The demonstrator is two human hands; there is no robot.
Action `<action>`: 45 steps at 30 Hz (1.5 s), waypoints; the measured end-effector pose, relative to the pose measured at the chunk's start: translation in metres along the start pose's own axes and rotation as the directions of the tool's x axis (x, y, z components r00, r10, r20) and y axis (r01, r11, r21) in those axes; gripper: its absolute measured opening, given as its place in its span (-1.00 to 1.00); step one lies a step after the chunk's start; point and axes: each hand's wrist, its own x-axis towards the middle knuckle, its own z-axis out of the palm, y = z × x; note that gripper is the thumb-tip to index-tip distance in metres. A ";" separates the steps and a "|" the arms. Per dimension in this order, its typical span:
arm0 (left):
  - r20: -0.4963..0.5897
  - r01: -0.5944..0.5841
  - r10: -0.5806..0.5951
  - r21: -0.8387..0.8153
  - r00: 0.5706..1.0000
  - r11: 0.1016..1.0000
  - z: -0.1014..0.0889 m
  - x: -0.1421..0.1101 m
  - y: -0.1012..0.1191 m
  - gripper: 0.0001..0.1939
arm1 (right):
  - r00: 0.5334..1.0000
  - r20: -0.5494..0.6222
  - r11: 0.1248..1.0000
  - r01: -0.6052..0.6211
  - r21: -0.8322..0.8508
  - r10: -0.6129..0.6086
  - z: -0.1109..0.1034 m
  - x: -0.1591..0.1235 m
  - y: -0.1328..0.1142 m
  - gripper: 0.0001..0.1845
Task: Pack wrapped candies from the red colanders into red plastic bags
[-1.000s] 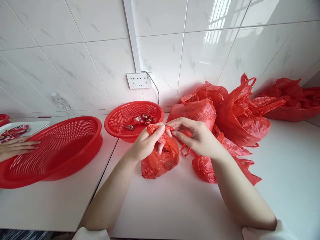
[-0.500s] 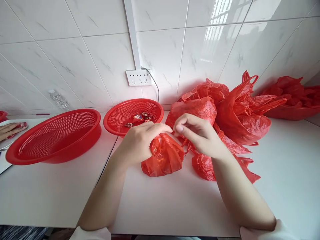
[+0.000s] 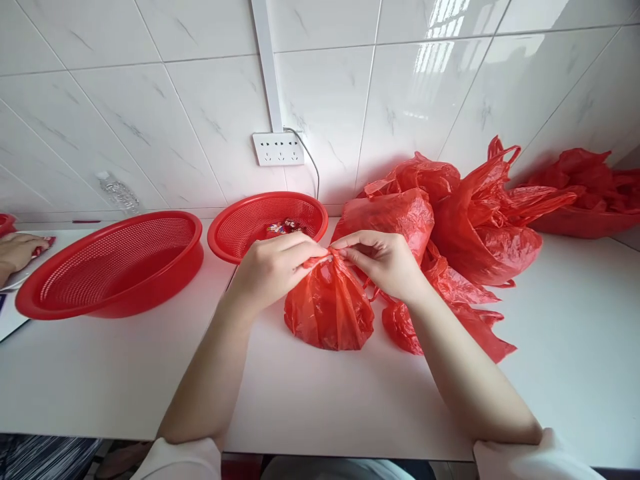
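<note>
In the middle of the flat white desk [image 3: 310, 407], we list one rounded, translucent red plastic bag [image 3: 330, 317], base resting on the surface, neck gathered upward between two bare hands.

Left hand [image 3: 275, 270]: back uppermost, fingers extended to the right; grip closed to a pinch on the bag's neck.

Right hand [image 3: 387, 261]: thumb and forefinger brought together on the same neck, tips just beside the left fingertips; grip likewise closed to a pinch.

Forearms: both slanting inward from the near edge, elbows wide apart, white sleeves [image 3: 183, 460] ending there.

Behind the left hand, we enter one round red perforated plastic basket [image 3: 235, 230] holding small wrapped pieces [image 3: 286, 227].

Further left: one wider red perforated plastic basket [image 3: 165, 277]; beyond it, a co-worker's hand [image 3: 23, 252] at the frame's edge.

Right of the bag: bulky red plastic bags [image 3: 483, 240] near the white tiled wall [image 3: 320, 87]; flatter, crumpled red plastic bags [image 3: 475, 327] beside the right forearm.

On the wall, we note one white rectangular socket panel [image 3: 277, 149].
</note>
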 end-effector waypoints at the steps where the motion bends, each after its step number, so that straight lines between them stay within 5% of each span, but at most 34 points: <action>1: 0.009 0.025 -0.025 0.001 1.000 1.000 -0.004 -0.001 -0.001 -0.91 | 0.999 -0.040 0.996 0.022 -0.085 -0.025 -0.001 0.000 -0.002 -0.82; 8: 0.031 0.185 -0.190 0.132 0.981 0.974 -0.011 -0.021 -0.001 -0.61 | 0.984 -0.135 0.940 0.069 -0.335 -0.120 -0.014 -0.012 -0.002 -0.78; 14: 0.085 0.500 -0.514 0.149 0.853 0.853 -0.012 -0.050 -0.004 -0.62 | 0.987 -0.161 0.931 -0.076 -0.358 0.019 -0.036 -0.039 0.021 -0.76; 17: 0.202 0.648 -0.676 0.193 0.708 0.737 -0.016 -0.070 -0.013 -0.63 | 0.973 -0.195 0.888 -0.195 -0.418 0.122 -0.053 -0.058 0.040 -0.78; 19: 0.385 0.763 -0.752 0.162 0.535 0.626 -0.019 -0.083 -0.020 -0.65 | 0.968 -0.184 0.842 -0.239 -0.483 0.168 -0.062 -0.068 0.051 -0.78; 21: 0.649 0.861 -0.676 0.062 0.349 0.505 -0.021 -0.092 -0.029 -0.69 | 0.974 -0.107 0.782 -0.223 -0.582 0.198 -0.066 -0.074 0.057 -0.77; 23: 0.844 0.922 -0.475 -0.054 0.247 0.383 -0.023 -0.098 -0.038 -0.73 | 0.982 -0.012 0.710 -0.143 -0.690 0.186 -0.062 -0.072 0.056 -0.77; 26: 0.918 0.954 -0.307 -0.180 0.251 0.242 -0.017 -0.101 -0.053 -0.54 | 0.996 0.066 0.674 0.009 -0.738 0.058 -0.040 -0.062 0.043 -0.75; 29: 0.839 0.967 -0.482 -0.207 0.253 0.148 0.006 -0.109 -0.068 -0.38 | 0.980 0.197 0.773 0.105 -0.626 0.026 -0.004 -0.052 0.030 -0.64; 31: 0.632 0.946 -0.707 -0.265 0.317 0.187 0.028 -0.118 -0.074 -0.42 | 0.953 0.281 0.792 0.086 -0.604 0.111 0.018 -0.049 0.026 -0.49; 35: 0.518 0.909 -0.757 -0.335 0.398 0.249 0.060 -0.137 -0.071 -0.52 | 0.900 0.375 0.818 0.037 -0.573 0.222 0.035 -0.047 0.020 -0.80; 40: 0.512 0.888 -0.728 -0.326 0.455 0.326 0.063 -0.148 -0.065 -0.65 | 0.945 0.303 0.898 0.022 -0.440 0.126 -0.013 -0.055 -0.024 -0.84; 42: 0.520 0.891 -0.724 -0.300 0.453 0.341 0.062 -0.149 -0.068 -0.65 | 0.960 0.225 0.862 -0.031 -0.506 0.166 -0.054 -0.071 -0.040 -0.92; 45: 0.539 0.893 -0.713 -0.249 0.449 0.374 0.065 -0.150 -0.072 -0.63 | 0.978 -0.043 0.831 -0.194 -0.521 0.202 -0.138 -0.110 -0.043 -0.86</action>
